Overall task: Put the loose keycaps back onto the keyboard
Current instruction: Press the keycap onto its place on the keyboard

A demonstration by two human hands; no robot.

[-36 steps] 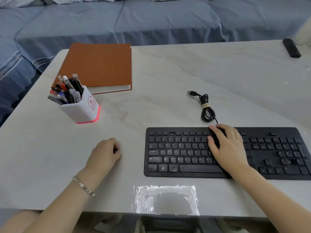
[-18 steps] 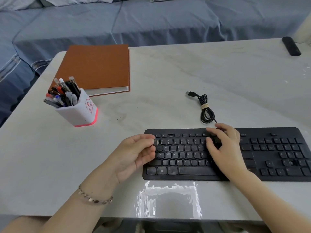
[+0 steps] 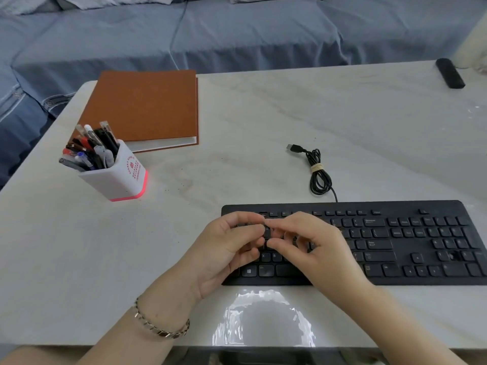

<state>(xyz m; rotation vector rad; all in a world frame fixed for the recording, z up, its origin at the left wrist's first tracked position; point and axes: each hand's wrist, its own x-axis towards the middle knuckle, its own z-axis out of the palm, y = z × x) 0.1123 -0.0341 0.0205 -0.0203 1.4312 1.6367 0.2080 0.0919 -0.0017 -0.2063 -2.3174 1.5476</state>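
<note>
- Head view, finding one: your left hand (image 3: pixel 224 248) and right hand (image 3: pixel 313 248) meet over the left half of the keyboard (image 3: pixel 395 243), with the fingertips facing each other.
- Keycap (image 3: pixel 267 232): small and dark, held between the two hands above the letter rows. It is not seated in the board.
- Left hand: your fingers are curled, and thumb and forefinger pinch the keycap from its left side.
- Right hand: thumb and forefinger pinch the same keycap from its right side. The other fingers are bent and hang over the keys.
- Motion blur hides the legend on the keycap, so I cannot read it.
- The keyboard lies flat on the table (image 3: pixel 263 114), close to the near edge and square to it. Your hands cover part of its left half, while the right half and number pad are in plain sight.
- Cable (image 3: pixel 319 177): coiled and bound with a pale tie, just behind the keyboard. Its plug lies loose on the table.
- Pen pot (image 3: pixel 118 177): white with a red base and full of pens, well to the left of the keyboard.
- Book (image 3: pixel 147 109): brown cover, closed, just behind the pen pot.
- Remote (image 3: pixel 450 73): black, at the far right corner.
- Sofa (image 3: pixel 237 30): blue, beyond the table.
- Bracelet (image 3: pixel 160 328): a metal chain on your left wrist.
</note>
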